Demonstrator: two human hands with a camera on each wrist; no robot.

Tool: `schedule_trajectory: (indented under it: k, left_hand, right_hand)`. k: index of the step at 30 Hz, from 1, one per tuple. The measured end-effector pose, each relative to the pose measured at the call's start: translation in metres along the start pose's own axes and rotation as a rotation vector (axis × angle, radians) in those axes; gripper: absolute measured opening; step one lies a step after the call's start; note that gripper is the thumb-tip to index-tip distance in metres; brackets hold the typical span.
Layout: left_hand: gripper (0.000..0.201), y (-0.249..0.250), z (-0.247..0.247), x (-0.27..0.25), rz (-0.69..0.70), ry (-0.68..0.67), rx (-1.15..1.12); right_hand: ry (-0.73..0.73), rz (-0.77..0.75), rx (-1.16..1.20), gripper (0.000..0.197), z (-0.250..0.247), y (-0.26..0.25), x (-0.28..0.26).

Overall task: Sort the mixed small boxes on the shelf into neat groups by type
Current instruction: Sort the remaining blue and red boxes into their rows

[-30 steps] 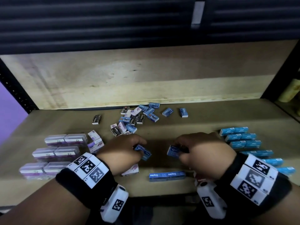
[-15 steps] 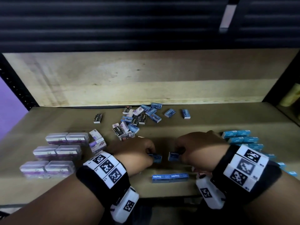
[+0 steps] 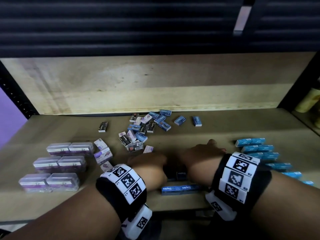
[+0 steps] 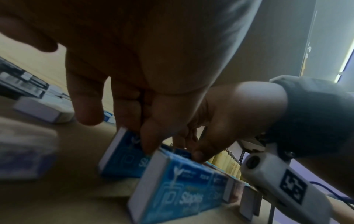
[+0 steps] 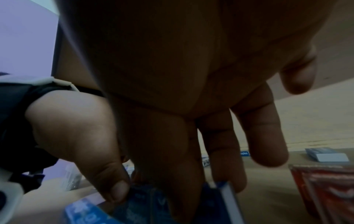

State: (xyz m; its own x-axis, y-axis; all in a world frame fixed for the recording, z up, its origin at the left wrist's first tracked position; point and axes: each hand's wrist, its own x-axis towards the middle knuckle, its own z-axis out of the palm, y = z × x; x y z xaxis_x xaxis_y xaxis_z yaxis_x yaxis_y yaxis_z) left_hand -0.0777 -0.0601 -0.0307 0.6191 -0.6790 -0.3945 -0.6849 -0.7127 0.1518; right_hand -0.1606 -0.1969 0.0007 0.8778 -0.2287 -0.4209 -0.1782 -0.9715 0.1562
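Note:
Both hands are low at the front centre of the wooden shelf. My left hand pinches a blue staples box by its end. My right hand holds a second blue staples box between thumb and fingers. The two boxes meet in shadow between the hands, just behind a row of two blue staples boxes at the front edge. A mixed pile of blue, black and purple-white boxes lies at the back centre.
Clear purple cases stand in pairs at the left, with purple-white boxes beside them. Rows of light blue boxes fill the right. One black box lies alone. A red packet lies by my right hand.
Both hands have drawn closer together and sunk toward the front edge, bringing their blue boxes down side by side behind the front row.

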Motion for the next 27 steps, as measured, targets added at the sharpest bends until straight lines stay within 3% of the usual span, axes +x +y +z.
schedule_trajectory:
  k: [6, 17, 22, 27]
  left_hand:
    - [0.030, 0.005, -0.001, -0.002, 0.001, 0.026, 0.026]
    - [0.034, 0.005, 0.002, 0.005, 0.037, 0.034, 0.047]
    - [0.036, -0.006, 0.008, 0.005, 0.080, 0.105, -0.037]
    - [0.030, -0.028, 0.011, -0.001, 0.098, 0.231, -0.242]
  right_hand:
    - [0.017, 0.023, -0.048, 0.027, 0.002, -0.003, 0.004]
    - [-0.011, 0.031, -0.034, 0.030, -0.001, -0.003, 0.000]
    - [-0.035, -0.009, 0.041, 0.030, -0.007, 0.004, -0.002]
    - [0.192, -0.040, 0.108, 0.023, -0.023, 0.031, -0.007]
